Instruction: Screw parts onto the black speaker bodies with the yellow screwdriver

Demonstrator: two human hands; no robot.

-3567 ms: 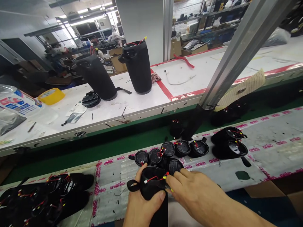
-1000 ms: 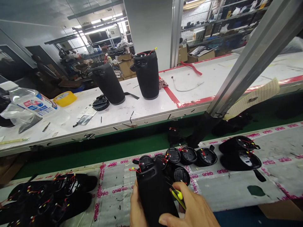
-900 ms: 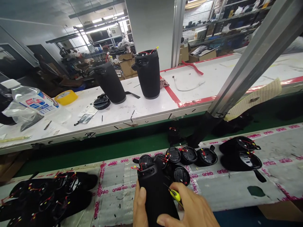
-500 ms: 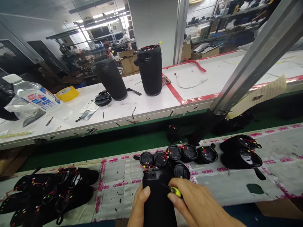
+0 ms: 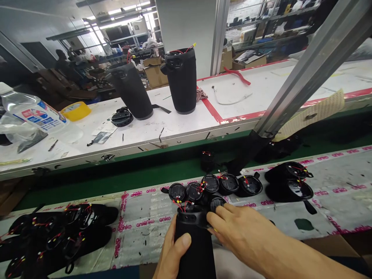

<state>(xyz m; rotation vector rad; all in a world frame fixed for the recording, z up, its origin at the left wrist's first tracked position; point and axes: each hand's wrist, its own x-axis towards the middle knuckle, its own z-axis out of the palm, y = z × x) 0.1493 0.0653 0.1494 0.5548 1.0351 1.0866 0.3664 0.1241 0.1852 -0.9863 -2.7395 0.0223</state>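
Speaker | being held open end up near other speakers | left hand gripping side | right hand curling at rim, hold unclear | seemingly working the rim; next move probably requiring steadiness

On the wrapped near surface, a bare lane runs from near edge to far edge between the left grip and the cylinder cluster at the left end. Directly ahead of the held cylinder, the cylinder row bars the far edge; beyond it slants the metal post. Right of the right grip, passage narrows between forearm and cylinder pair.
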